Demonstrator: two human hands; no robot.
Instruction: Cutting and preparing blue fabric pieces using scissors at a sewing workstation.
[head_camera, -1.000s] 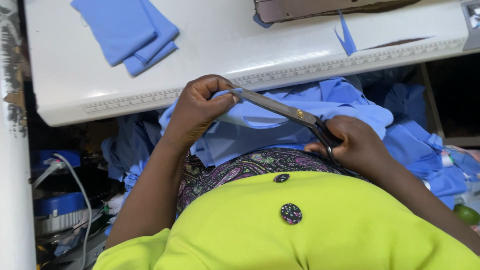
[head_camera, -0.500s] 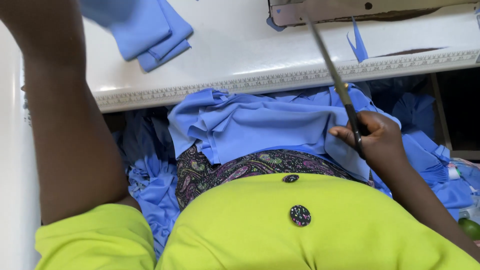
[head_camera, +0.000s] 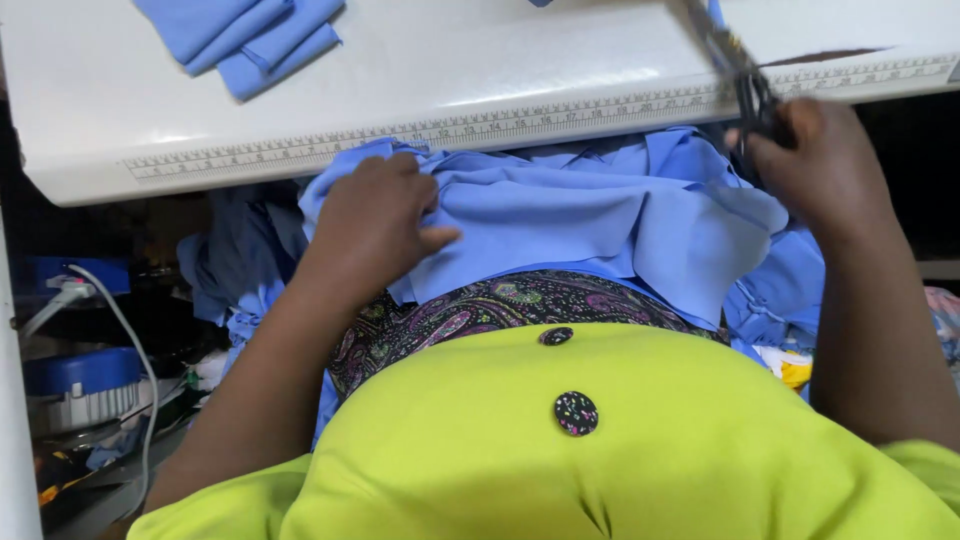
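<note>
A pile of light blue fabric (head_camera: 580, 215) lies in my lap below the edge of a white table (head_camera: 480, 80). My left hand (head_camera: 375, 215) rests on the left part of this fabric, fingers curled and pressing into it. My right hand (head_camera: 815, 165) is raised at the right and grips the dark handles of a pair of scissors (head_camera: 735, 65). Their blades point up over the table and look blurred.
Folded blue fabric pieces (head_camera: 245, 30) lie on the table's far left. A printed ruler strip (head_camera: 500, 125) runs along the table's front edge. A white cable (head_camera: 130, 340) and a blue-lidded container (head_camera: 75, 385) sit low at the left.
My left arm has come back down from the table and its hand now lies on the lap fabric. My right hand has lifted the scissors higher and to the right.
</note>
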